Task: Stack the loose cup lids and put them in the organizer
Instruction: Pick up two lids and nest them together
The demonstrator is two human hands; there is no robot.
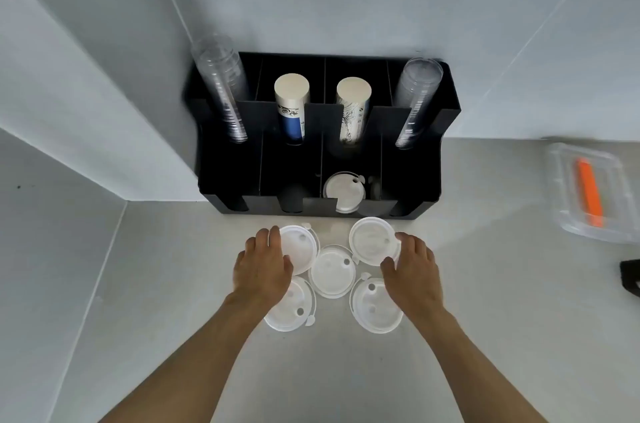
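Observation:
Several white cup lids lie close together on the pale counter in front of a black organizer. My left hand curls over the left edge of the upper-left lid. My right hand grips the right edge of the upper-right lid. Between them sits a centre lid. A lower-left lid lies partly under my left wrist, and a lower-right lid beside my right wrist. A white lid in the organizer rests in its front row, third compartment from the left.
The organizer's back row holds two clear cup stacks and two paper cup stacks. A clear plastic box with an orange item sits at the right. A black object pokes in at the right edge. Walls close the left and back.

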